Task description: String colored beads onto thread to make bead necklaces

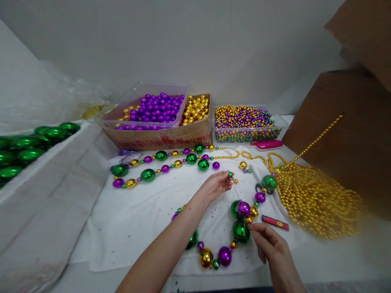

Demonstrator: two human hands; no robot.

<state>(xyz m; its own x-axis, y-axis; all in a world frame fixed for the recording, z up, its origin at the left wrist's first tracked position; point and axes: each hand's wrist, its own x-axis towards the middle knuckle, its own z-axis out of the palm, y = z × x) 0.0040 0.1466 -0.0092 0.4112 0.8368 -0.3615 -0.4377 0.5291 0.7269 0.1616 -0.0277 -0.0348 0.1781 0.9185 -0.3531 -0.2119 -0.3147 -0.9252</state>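
My left hand (216, 186) pinches a small shiny green bead (230, 174) between thumb and finger. A thin pale string (236, 190) runs from that bead down to a garland of big shiny beads. Under the string sit a purple bead (243, 208), a large green bead (241, 232) and gold ones. At lower right, my right hand (271, 243) is closed, thumb against finger, on the string beside the garland. My left forearm hides part of the garland. A small gold bead (236, 181) lies by my left fingertips.
Behind are a cardboard box (161, 139), a clear tub of purple beads (143, 124) and a tub of small mixed beads (248, 134). A finished-looking garland (148, 175), scissors (259, 188), red lighter (275, 222) and gold bead strings (317, 201) lie around. Green ornaments (30, 154) fill the left container.
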